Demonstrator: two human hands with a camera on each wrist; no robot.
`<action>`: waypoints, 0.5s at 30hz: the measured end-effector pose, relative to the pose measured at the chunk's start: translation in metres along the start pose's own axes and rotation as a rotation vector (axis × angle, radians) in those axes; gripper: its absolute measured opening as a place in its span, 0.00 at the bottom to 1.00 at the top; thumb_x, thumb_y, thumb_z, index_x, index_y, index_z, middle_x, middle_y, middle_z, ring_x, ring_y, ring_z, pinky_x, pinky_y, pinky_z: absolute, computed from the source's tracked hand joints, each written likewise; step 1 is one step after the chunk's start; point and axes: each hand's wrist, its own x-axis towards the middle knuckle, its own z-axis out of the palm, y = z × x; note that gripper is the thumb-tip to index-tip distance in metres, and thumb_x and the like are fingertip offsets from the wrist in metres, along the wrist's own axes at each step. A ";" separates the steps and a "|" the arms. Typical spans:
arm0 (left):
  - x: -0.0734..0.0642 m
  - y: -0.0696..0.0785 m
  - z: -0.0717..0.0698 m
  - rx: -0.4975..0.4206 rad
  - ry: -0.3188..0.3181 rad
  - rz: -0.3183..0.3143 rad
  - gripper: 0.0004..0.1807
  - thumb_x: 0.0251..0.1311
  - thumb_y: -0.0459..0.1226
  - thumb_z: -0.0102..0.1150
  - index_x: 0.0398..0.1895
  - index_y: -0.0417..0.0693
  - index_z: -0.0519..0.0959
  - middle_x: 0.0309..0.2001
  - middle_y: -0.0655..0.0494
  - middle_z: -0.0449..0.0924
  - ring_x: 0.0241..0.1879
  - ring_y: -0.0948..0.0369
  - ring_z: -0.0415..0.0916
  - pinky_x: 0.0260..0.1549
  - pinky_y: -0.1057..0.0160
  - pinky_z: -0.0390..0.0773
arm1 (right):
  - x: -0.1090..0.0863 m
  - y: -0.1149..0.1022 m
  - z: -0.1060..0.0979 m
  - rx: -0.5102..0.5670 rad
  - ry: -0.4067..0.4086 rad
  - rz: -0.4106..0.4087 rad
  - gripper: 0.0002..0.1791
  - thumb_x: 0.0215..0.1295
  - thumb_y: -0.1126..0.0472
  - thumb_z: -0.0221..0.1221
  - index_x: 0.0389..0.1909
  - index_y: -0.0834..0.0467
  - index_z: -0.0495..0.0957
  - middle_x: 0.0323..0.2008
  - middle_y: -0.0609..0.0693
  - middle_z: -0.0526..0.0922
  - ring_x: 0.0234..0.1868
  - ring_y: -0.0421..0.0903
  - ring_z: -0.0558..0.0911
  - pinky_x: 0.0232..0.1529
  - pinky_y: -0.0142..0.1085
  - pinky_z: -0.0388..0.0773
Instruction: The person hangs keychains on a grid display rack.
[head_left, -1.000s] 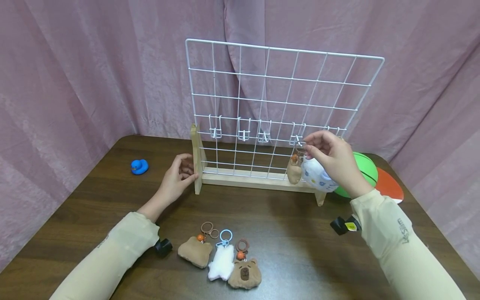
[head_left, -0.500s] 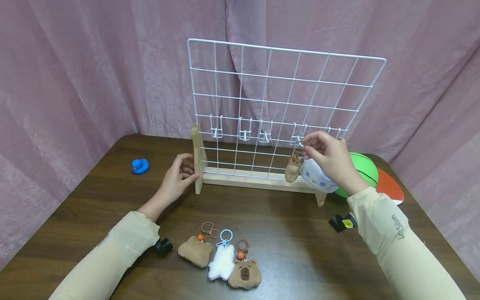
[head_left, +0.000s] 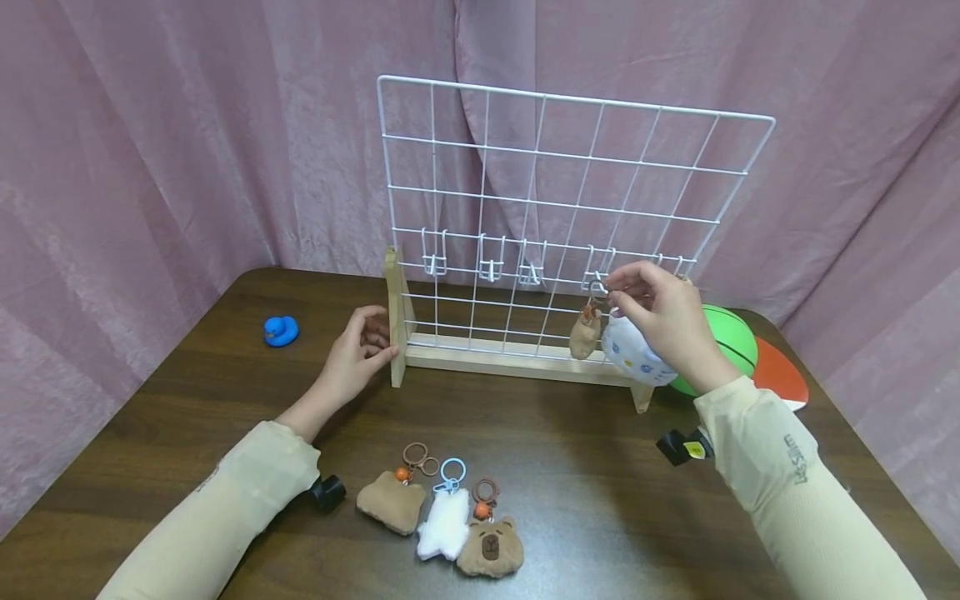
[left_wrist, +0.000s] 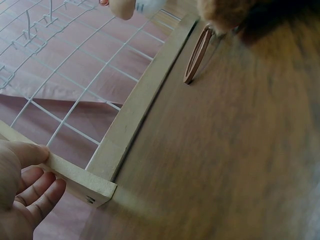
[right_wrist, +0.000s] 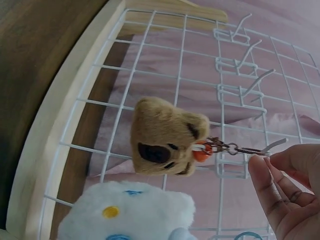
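Observation:
My right hand (head_left: 660,321) pinches the ring of a brown bear plush keychain (right_wrist: 162,137) between thumb and fingertips. The ring is right at a white wire hook (right_wrist: 276,145), overlapping its prong in the right wrist view; I cannot tell whether it is over the prong. The plush dangles in front of the white wire grid rack (head_left: 577,154). Beside it hangs a white plush keychain (right_wrist: 125,210), partly behind my right hand in the head view. My left hand (head_left: 352,354) holds the rack's left wooden end (left_wrist: 80,175), thumb on one side and fingers on the other.
On the table in front lie a tan plush keychain (head_left: 392,502), a white one (head_left: 444,525) and a brown bear one (head_left: 491,550). A blue rubber duck (head_left: 281,332) sits at left. A green ball (head_left: 731,337) and an orange-red object (head_left: 780,372) stand at right.
The hanging bear plush has swung slightly left, and its ring now shows more clearly at the hook. My right hand has barely moved, and my left hand stays on the wooden end.

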 end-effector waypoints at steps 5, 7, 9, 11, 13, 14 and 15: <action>-0.002 0.010 -0.001 0.012 -0.004 -0.016 0.31 0.59 0.24 0.59 0.64 0.35 0.58 0.46 0.34 0.74 0.42 0.51 0.74 0.35 0.78 0.75 | -0.004 -0.002 -0.003 -0.004 0.049 -0.023 0.09 0.65 0.65 0.60 0.45 0.62 0.79 0.38 0.56 0.85 0.31 0.41 0.83 0.35 0.13 0.71; -0.002 0.008 -0.001 0.011 -0.003 -0.009 0.31 0.59 0.25 0.60 0.64 0.36 0.59 0.46 0.35 0.74 0.41 0.52 0.74 0.35 0.78 0.75 | -0.006 -0.003 -0.004 -0.006 0.070 -0.036 0.09 0.65 0.65 0.60 0.44 0.62 0.79 0.38 0.56 0.85 0.30 0.31 0.80 0.35 0.14 0.72; -0.002 0.002 -0.001 0.005 0.001 0.006 0.31 0.59 0.27 0.61 0.64 0.38 0.59 0.45 0.37 0.74 0.41 0.54 0.74 0.35 0.78 0.75 | -0.008 -0.003 -0.004 -0.001 0.093 -0.047 0.09 0.65 0.65 0.60 0.45 0.62 0.79 0.38 0.55 0.85 0.30 0.24 0.76 0.35 0.14 0.71; -0.001 -0.002 0.000 0.006 0.002 0.014 0.31 0.59 0.27 0.61 0.64 0.39 0.60 0.45 0.37 0.74 0.40 0.55 0.74 0.35 0.77 0.76 | -0.010 -0.004 -0.005 0.021 0.116 -0.056 0.09 0.64 0.66 0.60 0.44 0.63 0.78 0.38 0.56 0.85 0.31 0.23 0.75 0.35 0.13 0.71; -0.001 -0.002 -0.001 0.006 0.002 0.019 0.31 0.59 0.27 0.61 0.64 0.39 0.60 0.45 0.37 0.75 0.40 0.54 0.74 0.34 0.77 0.76 | -0.012 -0.006 -0.006 0.050 0.139 -0.067 0.09 0.63 0.67 0.60 0.44 0.63 0.79 0.37 0.56 0.85 0.31 0.22 0.75 0.35 0.14 0.72; 0.000 -0.002 -0.001 0.006 0.003 0.020 0.31 0.59 0.26 0.61 0.63 0.39 0.60 0.45 0.37 0.75 0.40 0.54 0.74 0.34 0.77 0.76 | -0.013 -0.007 -0.006 0.068 0.148 -0.073 0.09 0.63 0.68 0.61 0.44 0.64 0.79 0.37 0.57 0.85 0.30 0.23 0.76 0.34 0.14 0.73; 0.000 -0.002 -0.001 0.005 0.003 0.021 0.31 0.59 0.26 0.61 0.63 0.39 0.60 0.45 0.37 0.75 0.40 0.54 0.74 0.34 0.77 0.76 | -0.014 -0.007 -0.006 0.086 0.155 -0.079 0.10 0.62 0.68 0.61 0.44 0.64 0.79 0.37 0.57 0.85 0.30 0.24 0.77 0.34 0.14 0.73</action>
